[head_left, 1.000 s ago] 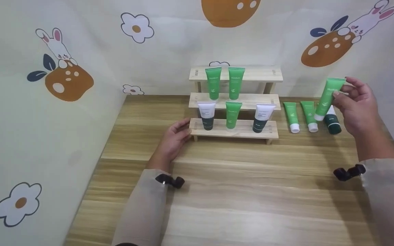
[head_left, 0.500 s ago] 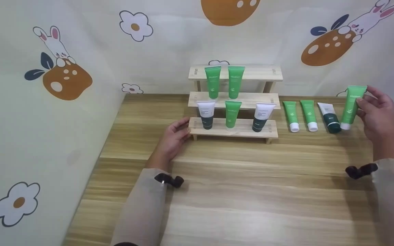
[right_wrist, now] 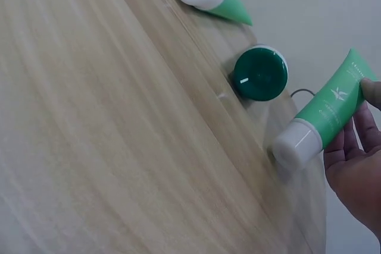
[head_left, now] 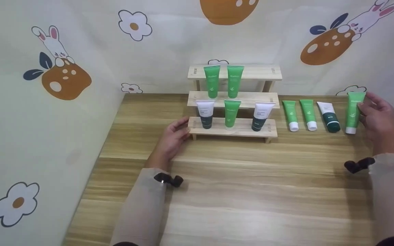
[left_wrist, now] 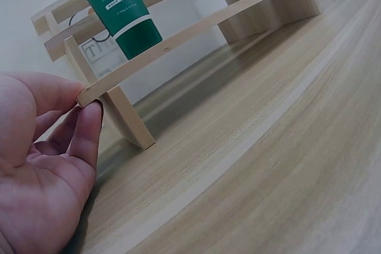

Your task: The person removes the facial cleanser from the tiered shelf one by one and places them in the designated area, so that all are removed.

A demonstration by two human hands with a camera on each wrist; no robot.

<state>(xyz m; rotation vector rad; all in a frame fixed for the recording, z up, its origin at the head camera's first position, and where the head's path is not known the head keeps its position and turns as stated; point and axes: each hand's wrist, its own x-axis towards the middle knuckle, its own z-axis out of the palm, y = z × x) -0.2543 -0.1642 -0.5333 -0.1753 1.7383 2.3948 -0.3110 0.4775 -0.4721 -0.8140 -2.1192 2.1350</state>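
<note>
The right hand (head_left: 381,115) is at the right side of the wooden stand (head_left: 250,99), well apart from it. It is closed enough to pinch the upper part of one green tube (head_left: 355,111), with the thumb on the front face and the fingers behind. This tube is therefore just to the left of the hand, its white cap pointing down; whether the cap touches the table (head_left: 238,191), I cannot tell.

Between the stand and this tube, three other tubes lie in a row: nearest to the stand a pair of green ones (head_left: 290,115), then a white and dark green one (head_left: 329,117), which is near the held tube.

The left hand (head_left: 173,139) is at the left end of the stand, where its thumb and finger pinch the edge of the lowest shelf. On this shelf stand two white-topped tubes (head_left: 259,116) with a green tube (head_left: 231,113) between them; on the middle shelf stand two more green tubes (head_left: 212,82).
</note>
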